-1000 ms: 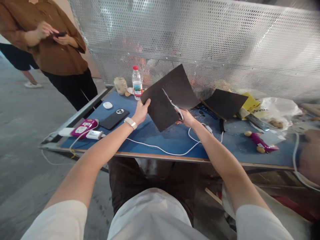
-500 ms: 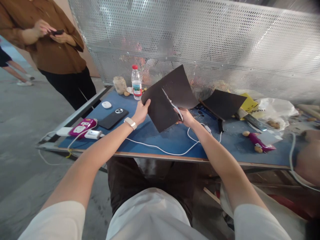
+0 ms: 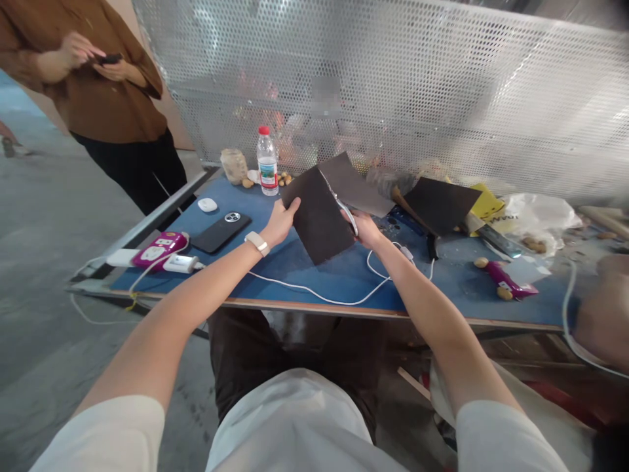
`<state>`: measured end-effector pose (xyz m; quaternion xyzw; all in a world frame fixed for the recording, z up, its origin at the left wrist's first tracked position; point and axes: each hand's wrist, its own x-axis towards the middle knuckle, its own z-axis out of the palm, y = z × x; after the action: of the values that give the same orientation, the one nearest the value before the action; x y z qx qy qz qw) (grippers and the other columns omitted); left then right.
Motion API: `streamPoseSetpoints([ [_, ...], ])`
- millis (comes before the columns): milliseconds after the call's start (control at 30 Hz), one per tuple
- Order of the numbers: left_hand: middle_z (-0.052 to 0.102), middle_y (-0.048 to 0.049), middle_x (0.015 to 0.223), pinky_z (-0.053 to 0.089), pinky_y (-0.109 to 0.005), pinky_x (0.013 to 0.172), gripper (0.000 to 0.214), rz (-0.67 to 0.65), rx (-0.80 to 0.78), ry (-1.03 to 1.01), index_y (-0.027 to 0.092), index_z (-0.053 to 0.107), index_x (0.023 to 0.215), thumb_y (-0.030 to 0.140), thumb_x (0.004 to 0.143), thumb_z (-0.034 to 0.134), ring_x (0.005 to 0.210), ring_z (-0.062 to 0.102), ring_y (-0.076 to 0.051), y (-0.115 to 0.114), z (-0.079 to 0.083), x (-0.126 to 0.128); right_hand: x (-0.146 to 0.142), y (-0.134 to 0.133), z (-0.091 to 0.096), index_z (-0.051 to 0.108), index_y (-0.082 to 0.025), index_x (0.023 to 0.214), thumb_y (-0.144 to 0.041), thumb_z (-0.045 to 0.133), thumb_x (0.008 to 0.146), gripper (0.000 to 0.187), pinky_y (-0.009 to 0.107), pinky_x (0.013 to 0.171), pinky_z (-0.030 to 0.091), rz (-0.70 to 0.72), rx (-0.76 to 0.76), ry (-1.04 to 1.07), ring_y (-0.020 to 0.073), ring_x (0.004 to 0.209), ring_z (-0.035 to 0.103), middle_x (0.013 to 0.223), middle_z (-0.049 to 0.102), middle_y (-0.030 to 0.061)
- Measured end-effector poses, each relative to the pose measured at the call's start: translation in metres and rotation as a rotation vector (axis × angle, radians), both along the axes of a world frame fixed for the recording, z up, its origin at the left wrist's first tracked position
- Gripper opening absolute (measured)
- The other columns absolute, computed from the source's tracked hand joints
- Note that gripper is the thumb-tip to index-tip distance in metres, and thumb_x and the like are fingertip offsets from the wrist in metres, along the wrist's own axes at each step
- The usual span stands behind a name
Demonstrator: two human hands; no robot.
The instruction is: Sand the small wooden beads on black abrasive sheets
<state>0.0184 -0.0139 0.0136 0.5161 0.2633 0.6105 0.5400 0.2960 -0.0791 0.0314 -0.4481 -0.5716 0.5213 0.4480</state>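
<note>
My left hand [image 3: 280, 221] grips the left edge of a dark brown sheet [image 3: 317, 216] held over the blue table [image 3: 304, 275]. My right hand [image 3: 366, 229] is closed on a pair of scissors [image 3: 344, 211] whose blades run up through the sheet. To the right of the blades, the cut part of the sheet [image 3: 351, 185] droops back toward the table. A second dark sheet [image 3: 439, 203] lies further right.
A water bottle [image 3: 267, 161], a jar [image 3: 232, 165], a black phone [image 3: 221, 231], a white earbud case [image 3: 207, 204], a pink power strip [image 3: 157, 248] and a white cable [image 3: 324, 296] lie on the table. A person in brown [image 3: 93, 85] stands at left, holding a phone. A perforated metal screen [image 3: 442, 85] stands behind.
The scissors have cut further up the sheet. The right part has dropped down and back, and the left part now stands apart in my left hand.
</note>
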Motion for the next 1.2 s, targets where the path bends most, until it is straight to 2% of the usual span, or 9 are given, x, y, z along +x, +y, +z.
streamPoseSetpoints([
  [133, 0.093, -0.0155, 0.155, 0.062, -0.065, 0.148, 0.059, 0.011, 0.010, 0.031, 0.023, 0.088, 0.146, 0.053, 0.099, 0.108, 0.164, 0.081, -0.046, -0.001, -0.003, 0.002, 0.000, -0.004, 0.004, 0.059, -0.029, 0.080, -0.094, 0.099, 0.092, 0.077, 0.028, 0.041, 0.036, -0.004, 0.029, -0.004, 0.0137, 0.049, 0.044, 0.060, 0.054, -0.0033],
  [233, 0.094, -0.0140, 0.153, 0.058, -0.066, 0.152, 0.058, 0.003, 0.057, 0.085, 0.024, 0.091, 0.143, 0.057, 0.098, 0.106, 0.164, 0.081, -0.047, -0.002, -0.008, 0.003, -0.001, -0.005, 0.004, 0.059, -0.029, 0.079, -0.103, 0.092, 0.091, 0.082, 0.029, 0.043, 0.036, 0.007, 0.038, -0.003, 0.0145, 0.051, 0.046, 0.063, 0.056, -0.0013],
  [333, 0.096, -0.0143, 0.147, 0.056, -0.069, 0.153, 0.061, -0.021, 0.096, 0.130, 0.024, 0.092, 0.144, 0.062, 0.099, 0.104, 0.164, 0.081, -0.048, -0.001, -0.012, 0.004, -0.002, -0.004, 0.003, 0.059, -0.029, 0.078, -0.114, 0.090, 0.088, 0.091, 0.031, 0.042, 0.038, -0.009, 0.070, -0.023, 0.0140, 0.049, 0.047, 0.063, 0.055, -0.0015],
  [500, 0.097, -0.0136, 0.145, 0.058, -0.071, 0.152, 0.062, -0.023, 0.095, 0.167, 0.026, 0.090, 0.150, 0.063, 0.101, 0.102, 0.163, 0.082, -0.047, 0.000, -0.014, 0.002, -0.003, -0.001, 0.000, 0.055, -0.030, 0.078, -0.125, 0.091, 0.072, 0.101, 0.029, 0.038, 0.035, -0.015, 0.107, -0.075, 0.0134, 0.044, 0.049, 0.059, 0.054, -0.0035],
  [700, 0.096, -0.0151, 0.141, 0.060, -0.070, 0.149, 0.057, 0.018, 0.063, 0.138, 0.023, 0.089, 0.150, 0.053, 0.103, 0.099, 0.161, 0.083, -0.048, 0.002, -0.011, 0.001, -0.003, 0.003, -0.005, 0.058, -0.029, 0.084, -0.117, 0.095, 0.081, 0.095, 0.027, 0.039, 0.037, -0.022, 0.090, -0.059, 0.0123, 0.046, 0.049, 0.059, 0.052, -0.0052],
  [867, 0.094, -0.0179, 0.148, 0.061, -0.067, 0.147, 0.054, 0.104, 0.060, 0.113, 0.022, 0.086, 0.138, 0.058, 0.099, 0.100, 0.167, 0.079, -0.048, 0.016, -0.013, -0.005, -0.006, -0.001, 0.000, 0.070, -0.026, 0.094, -0.117, 0.105, 0.060, 0.103, 0.029, 0.045, 0.048, -0.070, 0.063, 0.013, 0.0120, 0.055, 0.053, 0.072, 0.062, -0.0033],
  [967, 0.093, -0.0185, 0.149, 0.063, -0.072, 0.145, 0.056, 0.129, 0.076, 0.144, 0.023, 0.084, 0.135, 0.063, 0.098, 0.097, 0.163, 0.081, -0.049, 0.024, -0.015, -0.011, -0.007, -0.004, 0.004, 0.070, -0.027, 0.092, -0.117, 0.106, 0.060, 0.102, 0.032, 0.050, 0.052, -0.049, 0.063, 0.007, 0.0140, 0.062, 0.054, 0.078, 0.063, -0.0018],
  [1067, 0.094, -0.0194, 0.148, 0.065, -0.076, 0.143, 0.062, 0.086, 0.095, 0.147, 0.022, 0.083, 0.136, 0.068, 0.097, 0.099, 0.160, 0.084, -0.051, 0.026, -0.012, -0.015, -0.008, -0.005, 0.004, 0.073, -0.026, 0.095, -0.105, 0.111, 0.065, 0.093, 0.033, 0.058, 0.049, -0.052, 0.122, -0.057, 0.0151, 0.068, 0.053, 0.080, 0.059, -0.0035],
  [1200, 0.093, -0.0179, 0.155, 0.068, -0.071, 0.142, 0.070, 0.000, 0.108, 0.117, 0.023, 0.084, 0.141, 0.073, 0.097, 0.104, 0.160, 0.084, -0.048, 0.020, -0.003, -0.020, -0.011, -0.001, 0.002, 0.072, -0.026, 0.098, -0.079, 0.115, 0.064, 0.077, 0.033, 0.069, 0.045, -0.130, 0.224, -0.096, 0.0154, 0.076, 0.052, 0.084, 0.062, -0.0043],
])
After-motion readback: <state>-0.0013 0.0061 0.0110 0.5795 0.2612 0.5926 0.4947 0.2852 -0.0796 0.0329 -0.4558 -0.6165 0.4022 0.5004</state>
